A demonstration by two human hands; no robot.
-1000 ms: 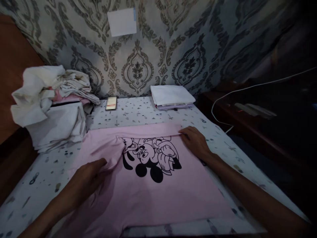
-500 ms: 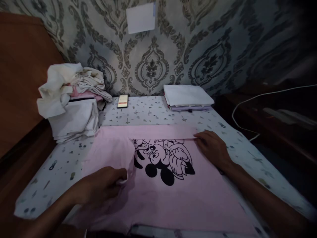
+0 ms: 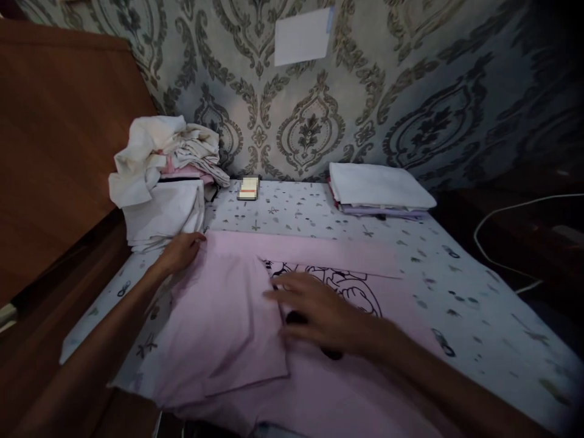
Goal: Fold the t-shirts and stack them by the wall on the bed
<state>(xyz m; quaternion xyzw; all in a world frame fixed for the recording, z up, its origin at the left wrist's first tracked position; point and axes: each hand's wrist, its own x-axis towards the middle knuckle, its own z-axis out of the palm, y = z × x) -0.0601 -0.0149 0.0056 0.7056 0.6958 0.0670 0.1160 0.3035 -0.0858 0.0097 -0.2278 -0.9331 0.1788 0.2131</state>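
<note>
A pink T-shirt [image 3: 237, 316] with a black cartoon mouse print lies spread over the patterned sheet, its far edge folded over in a strip and its sleeve laid flat toward the print. At the far left corner of the shirt, my left hand [image 3: 182, 252] has its fingers closed on the cloth. Over the print hovers or rests my right hand [image 3: 319, 313], fingers apart and slightly blurred, near the sleeve's edge; whether it touches the cloth I cannot tell. Part of the print is hidden beneath it.
Crumpled and folded pale clothes [image 3: 164, 207] are heaped at the back left, beside a brown wooden panel [image 3: 68, 121]. A phone [image 3: 249, 188] lies near the patterned wall. Folded clothes [image 3: 378, 185], white on top, sit back right. A white cable [image 3: 483, 225] hangs at the right.
My left hand has gone from the sleeve to the shirt's far left corner. My right hand has left the folded edge and moved left over the print. The sleeve now lies flatter. The view has shifted left.
</note>
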